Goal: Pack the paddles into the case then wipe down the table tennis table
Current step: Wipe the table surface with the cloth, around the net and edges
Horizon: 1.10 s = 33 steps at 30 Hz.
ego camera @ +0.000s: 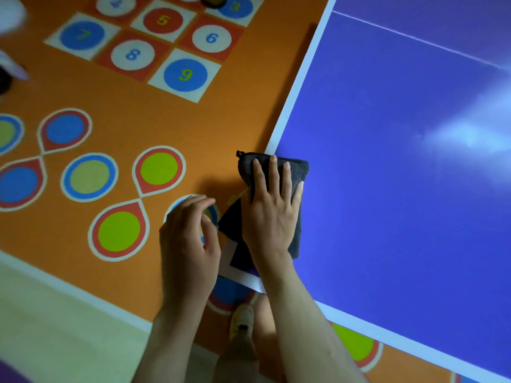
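Floor: orange play mat (138,125) with coloured rings and numbered squares, to the left of the table.

Left hand (190,233): off the table's left edge, hovering over the mat, fingers loosely curled, holding nothing.

Dark grey case (276,167): lies at the near left corner of the table tennis table (401,161), partly overhanging the left edge. Small black loop or zip pull at its far left corner. Whether the paddles are inside I cannot tell; none show anywhere.

Right hand (272,208): flat on top of the case, fingers straight and spread, pressing down, not gripping.

Table surface right of the case: blue, white border line, glare patches toward the far right. No cloth seen.

Judgement on handling: the case looks like soft fabric, light, likely to sag and fold if picked up by one end. It may slide on the smooth top. Best taken by the long sides with both hands, or by the loop.
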Available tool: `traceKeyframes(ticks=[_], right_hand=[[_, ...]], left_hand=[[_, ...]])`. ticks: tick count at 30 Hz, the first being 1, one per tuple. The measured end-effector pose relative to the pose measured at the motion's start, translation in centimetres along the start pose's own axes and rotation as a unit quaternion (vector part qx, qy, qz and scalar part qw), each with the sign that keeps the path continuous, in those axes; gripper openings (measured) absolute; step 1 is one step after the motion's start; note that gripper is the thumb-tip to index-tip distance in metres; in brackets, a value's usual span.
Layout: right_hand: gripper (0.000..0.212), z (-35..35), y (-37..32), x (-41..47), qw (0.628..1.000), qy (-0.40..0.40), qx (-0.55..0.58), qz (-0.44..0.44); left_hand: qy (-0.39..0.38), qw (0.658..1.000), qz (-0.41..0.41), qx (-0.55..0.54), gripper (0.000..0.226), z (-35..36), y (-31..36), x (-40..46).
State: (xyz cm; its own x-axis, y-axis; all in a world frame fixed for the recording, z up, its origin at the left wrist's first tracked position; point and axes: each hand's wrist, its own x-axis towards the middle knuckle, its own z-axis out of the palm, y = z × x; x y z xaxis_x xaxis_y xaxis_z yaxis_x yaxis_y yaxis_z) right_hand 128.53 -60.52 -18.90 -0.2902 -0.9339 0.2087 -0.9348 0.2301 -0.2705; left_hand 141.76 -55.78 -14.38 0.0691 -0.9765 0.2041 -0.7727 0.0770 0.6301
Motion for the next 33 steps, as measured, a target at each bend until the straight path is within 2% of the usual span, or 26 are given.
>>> traceKeyframes(ticks=[7, 17, 22, 33], right_hand=[[0.058, -1.5, 6.9, 1.8, 1.0, 0.006, 0.015, -0.001], [0.056, -5.6, 18.4, 0.0, 0.999, 0.019, 0.022, 0.028], [0.057, -8.2, 26.1, -1.2, 0.998, 0.015, 0.021, 0.061], [0.058, -15.2, 46.3, -4.9, 0.993, 0.016, 0.003, 0.117]], left_hand=[[-0.027, 0.999, 0.035, -0.032, 0.029, 3.0, 4.0, -0.4], [-0.065, 0.989, 0.133, -0.023, 0.03, 9.3, 11.9, -2.2], [-0.091, 0.981, 0.171, -0.03, 0.03, 14.1, 18.2, -4.6], [-0.132, 0.97, 0.196, -0.057, 0.031, 24.7, 30.9, -10.7]])
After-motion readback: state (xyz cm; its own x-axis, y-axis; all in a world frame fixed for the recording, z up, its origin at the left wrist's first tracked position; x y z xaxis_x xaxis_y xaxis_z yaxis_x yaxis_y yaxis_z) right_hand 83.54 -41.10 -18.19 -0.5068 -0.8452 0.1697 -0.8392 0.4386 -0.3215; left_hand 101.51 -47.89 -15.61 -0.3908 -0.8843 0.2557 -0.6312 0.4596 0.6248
